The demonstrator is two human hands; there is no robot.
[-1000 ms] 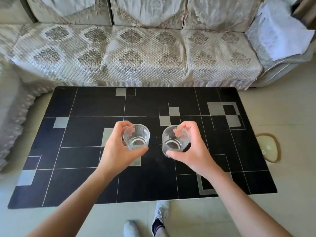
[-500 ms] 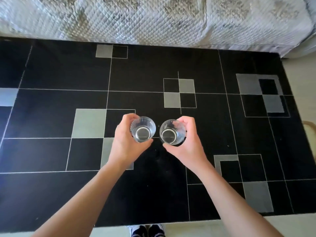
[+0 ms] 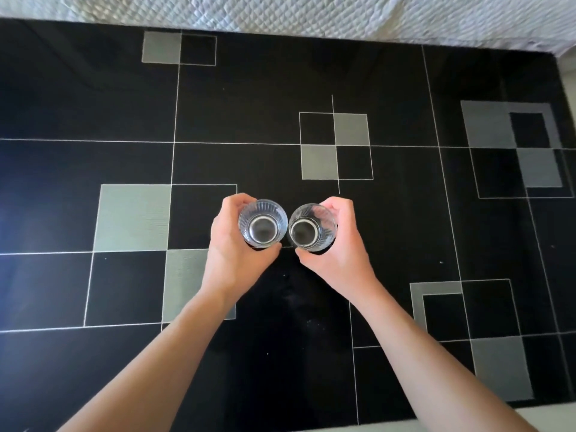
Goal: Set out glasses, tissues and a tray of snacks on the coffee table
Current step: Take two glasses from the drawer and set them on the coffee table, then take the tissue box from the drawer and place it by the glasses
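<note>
Two clear ribbed glasses stand upright side by side over the middle of the black coffee table, seen from straight above. My left hand wraps around the left glass. My right hand wraps around the right glass. The two rims nearly touch. I cannot tell whether the glass bases rest on the tabletop or hover just above it. No tissues or snack tray are in view.
The tabletop is black with thin white lines and grey squares. A quilted pale sofa cover runs along the table's far edge. A strip of light floor shows at the near right corner.
My view has moved in closer and more directly above the table. Both hands have brought the glasses lower and nearer together over the table's middle.
</note>
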